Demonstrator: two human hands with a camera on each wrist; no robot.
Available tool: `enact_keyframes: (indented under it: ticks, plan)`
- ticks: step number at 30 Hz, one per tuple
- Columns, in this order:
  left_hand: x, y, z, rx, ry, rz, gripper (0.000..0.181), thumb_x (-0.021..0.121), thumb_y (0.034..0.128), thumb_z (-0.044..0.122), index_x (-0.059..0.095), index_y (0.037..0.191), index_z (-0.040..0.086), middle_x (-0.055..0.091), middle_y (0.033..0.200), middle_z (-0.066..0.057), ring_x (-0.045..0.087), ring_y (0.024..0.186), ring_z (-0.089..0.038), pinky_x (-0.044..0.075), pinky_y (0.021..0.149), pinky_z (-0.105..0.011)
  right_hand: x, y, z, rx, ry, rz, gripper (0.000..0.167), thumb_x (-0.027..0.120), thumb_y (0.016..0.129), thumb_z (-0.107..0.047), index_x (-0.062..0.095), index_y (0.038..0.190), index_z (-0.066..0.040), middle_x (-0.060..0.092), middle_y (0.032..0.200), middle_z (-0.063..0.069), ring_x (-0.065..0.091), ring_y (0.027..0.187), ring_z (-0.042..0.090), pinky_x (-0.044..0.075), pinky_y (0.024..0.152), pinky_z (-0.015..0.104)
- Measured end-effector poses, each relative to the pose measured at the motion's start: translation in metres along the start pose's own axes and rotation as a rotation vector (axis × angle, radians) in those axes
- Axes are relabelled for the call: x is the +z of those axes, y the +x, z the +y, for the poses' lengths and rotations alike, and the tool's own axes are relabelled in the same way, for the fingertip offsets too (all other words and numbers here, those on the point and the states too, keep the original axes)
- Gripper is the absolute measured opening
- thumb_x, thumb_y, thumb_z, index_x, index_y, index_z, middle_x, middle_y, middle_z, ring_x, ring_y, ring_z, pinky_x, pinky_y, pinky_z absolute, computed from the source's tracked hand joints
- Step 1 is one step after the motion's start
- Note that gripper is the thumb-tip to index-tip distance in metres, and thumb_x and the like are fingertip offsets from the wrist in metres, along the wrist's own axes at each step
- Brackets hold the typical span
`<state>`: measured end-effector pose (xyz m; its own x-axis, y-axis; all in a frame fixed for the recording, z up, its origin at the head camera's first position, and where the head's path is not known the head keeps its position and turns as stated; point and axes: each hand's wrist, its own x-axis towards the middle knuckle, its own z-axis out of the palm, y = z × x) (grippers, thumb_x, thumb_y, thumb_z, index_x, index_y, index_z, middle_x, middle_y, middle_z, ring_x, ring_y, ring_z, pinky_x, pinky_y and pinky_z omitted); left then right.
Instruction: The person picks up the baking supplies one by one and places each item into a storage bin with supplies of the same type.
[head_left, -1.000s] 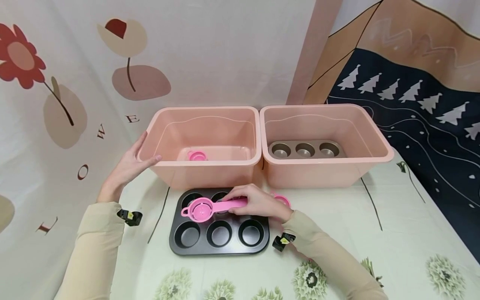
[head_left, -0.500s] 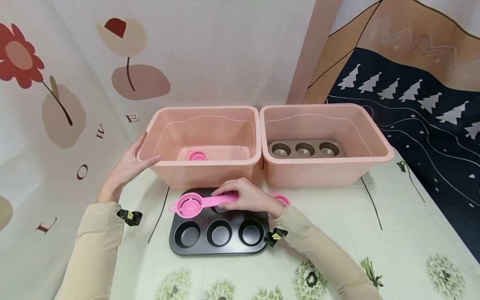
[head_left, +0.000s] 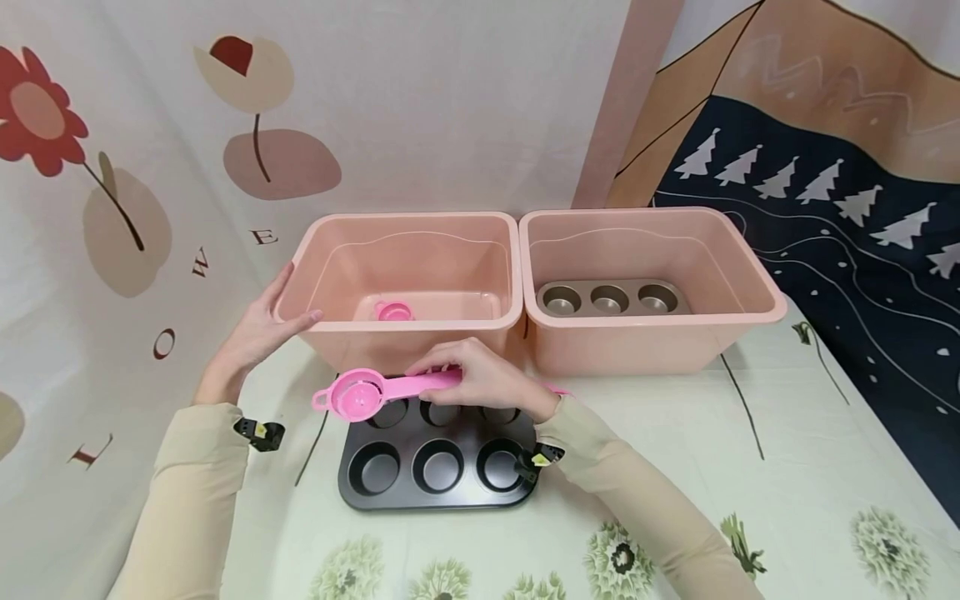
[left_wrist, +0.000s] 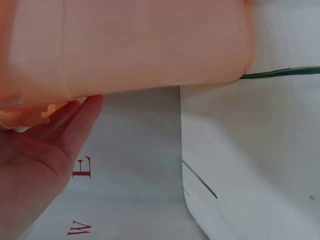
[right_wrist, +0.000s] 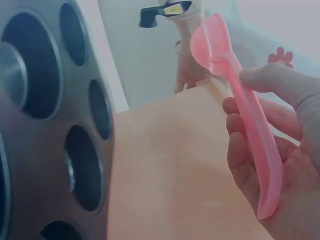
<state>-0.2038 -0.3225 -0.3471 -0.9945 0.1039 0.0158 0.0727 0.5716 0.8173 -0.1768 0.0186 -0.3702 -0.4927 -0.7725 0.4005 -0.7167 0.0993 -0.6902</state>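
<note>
Just left of centre in the head view, my right hand (head_left: 487, 375) grasps the pink separator (head_left: 405, 386) by its handle; the right wrist view shows my thumb on one side of the handle and my fingers wrapped round the other. Its cup end points to the left of the frame, jutting past the far left corner of the dark tin (head_left: 401, 500). Behind it, at the upper centre, stands the left bin (head_left: 412, 327), with a small pink cup (head_left: 395, 312) on its floor.

At the frame's left, my left hand (head_left: 258, 337) spreads over that bin's near left corner, thumb at the front rim and fingers along the side wall, touching rather than clenching. I take it to be steadying the bin.

As I judge it, the step in hand is carrying: the separator looks held above the tin, outside both bins. The next move calls for a firm pinch on the handle and enough lift for the cup to clear the bin's rim, should it go that way. Right of centre, the right bin (head_left: 652, 320) holds a brown tin (head_left: 587, 300); a pink piece (head_left: 558, 389) peeks out behind my right wrist, mostly hidden.
</note>
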Motion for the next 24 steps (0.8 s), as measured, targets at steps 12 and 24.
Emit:
enact_keyframes:
  ticks: [12, 24]
  plan:
    - [-0.001, 0.000, 0.001, -0.015, -0.010, -0.009, 0.093, 0.066, 0.0908, 0.028, 0.000, 0.156, 0.023, 0.004, 0.160, -0.016, 0.014, 0.140, -0.044, 0.012, 0.107, -0.066, -0.010, 0.020, -0.017, -0.033, -0.019, -0.012, 0.028, 0.074, 0.083, -0.008, 0.072, 0.111, -0.004, 0.070, 0.097, 0.000, 0.053, 0.078, 0.002, 0.044, 0.068, 0.018]
    - [0.000, -0.001, 0.002, -0.016, -0.033, -0.010, 0.094, 0.066, 0.0908, 0.027, 0.000, 0.156, 0.023, 0.002, 0.160, -0.013, 0.010, 0.141, -0.042, 0.009, 0.108, -0.065, -0.027, 0.036, -0.027, -0.008, -0.046, 0.001, 0.029, 0.074, 0.083, -0.008, 0.072, 0.112, -0.004, 0.069, 0.103, 0.003, 0.055, 0.087, 0.006, 0.044, 0.075, 0.019]
